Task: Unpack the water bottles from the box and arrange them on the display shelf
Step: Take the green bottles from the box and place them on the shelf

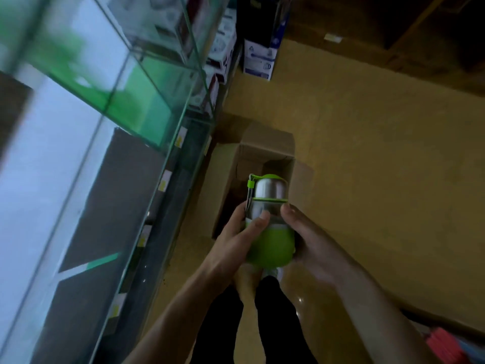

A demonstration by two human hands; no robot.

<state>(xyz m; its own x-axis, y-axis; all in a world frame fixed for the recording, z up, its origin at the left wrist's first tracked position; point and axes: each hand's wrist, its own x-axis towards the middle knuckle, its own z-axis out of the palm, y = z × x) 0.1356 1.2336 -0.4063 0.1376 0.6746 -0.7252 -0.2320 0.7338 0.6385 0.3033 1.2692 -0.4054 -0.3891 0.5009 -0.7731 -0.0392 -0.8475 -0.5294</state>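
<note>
Nearest the viewer, the person's legs in dark trousers [223,327] stand on the floor [380,166], and both forearms reach forward above them.

The left hand [233,240] grips the water bottle [274,240] from its left side. The thumb lies across the front where steel meets the green sleeve, and the other fingers [241,212] curl round the left flank. The right hand [309,240] cups the right side with its thumb pressed just below the green band. Its remaining fingers are behind the bottle, so how they lie cannot be told. The two-sided hold is judged to steady a smooth, rounded body while it is carried.

The bottle is held in the air with its lid pointing to the far side, directly above the open cardboard box [267,140]. It is not on the shelf.

The box sits on the floor with its flaps folded outward, which leaves the opening free. The interior is dark (remaining contents cannot be determined).

The box stands just beside the foot of the glass display shelf [118,101] at left, whose edges carry price labels [164,183]. This placement is judged to keep each transfer short.

Farthest away, boxed goods [259,59] are stacked by the shelf's far end.
</note>
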